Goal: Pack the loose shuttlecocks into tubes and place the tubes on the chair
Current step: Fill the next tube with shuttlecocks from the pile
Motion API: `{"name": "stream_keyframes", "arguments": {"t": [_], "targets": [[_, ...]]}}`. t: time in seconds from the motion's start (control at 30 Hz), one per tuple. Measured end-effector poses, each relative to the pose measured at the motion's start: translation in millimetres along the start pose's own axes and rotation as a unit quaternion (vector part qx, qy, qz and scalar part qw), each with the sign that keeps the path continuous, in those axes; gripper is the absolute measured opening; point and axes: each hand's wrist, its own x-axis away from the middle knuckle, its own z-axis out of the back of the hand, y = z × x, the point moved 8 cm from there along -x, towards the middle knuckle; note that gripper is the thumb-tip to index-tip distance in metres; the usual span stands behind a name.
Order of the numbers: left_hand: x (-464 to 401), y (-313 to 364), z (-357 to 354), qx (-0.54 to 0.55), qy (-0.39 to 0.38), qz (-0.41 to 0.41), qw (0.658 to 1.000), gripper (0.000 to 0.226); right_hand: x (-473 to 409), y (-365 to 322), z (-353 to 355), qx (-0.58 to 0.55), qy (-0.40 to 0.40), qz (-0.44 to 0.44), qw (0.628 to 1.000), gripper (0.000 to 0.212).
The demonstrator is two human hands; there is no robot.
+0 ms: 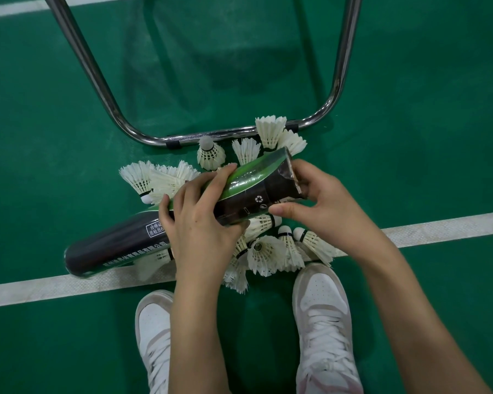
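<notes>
Two hands on tube: your left hand wraps mid-body, fingers curled round it; your right hand pinches open end. Tube long axis runs 8 to 2 o'clock, mouth at 2, nearer right hand. Glossy cardboard cylinder, black-green. Loose shuttlecocks heaped on floor beneath, white, feathered, cork-tipped. Chair frame at 12 o'clock, chrome tubing.

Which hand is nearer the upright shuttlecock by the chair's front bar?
Left. The left hand grips the tube mid-body, its fingertips just below and beside the upright shuttlecock. The right hand holds the tube's open end, farther off to the right.
</notes>
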Motion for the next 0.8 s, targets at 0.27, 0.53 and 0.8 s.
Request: {"name": "stream_keyframes", "arguments": {"t": [0.27,0.53,0.8], "targets": [[-0.5,-17.3,2.1,-0.014,0.019,0.045,0.999,0.081,-9.4,24.9,41.3,-0.073,0.129,-0.001,0.989,0.026],[-0.9,-19.8,3.7,0.005,0.015,0.048,0.999,0.081,-75.6,88.5,72.8,0.052,0.215,-0.04,0.974,0.051],[0.8,-22.3,1.4,0.001,0.009,0.055,0.998,0.082,-106.0,109.5,71.6,0.122,0.204,-0.094,0.967,0.051]]}}
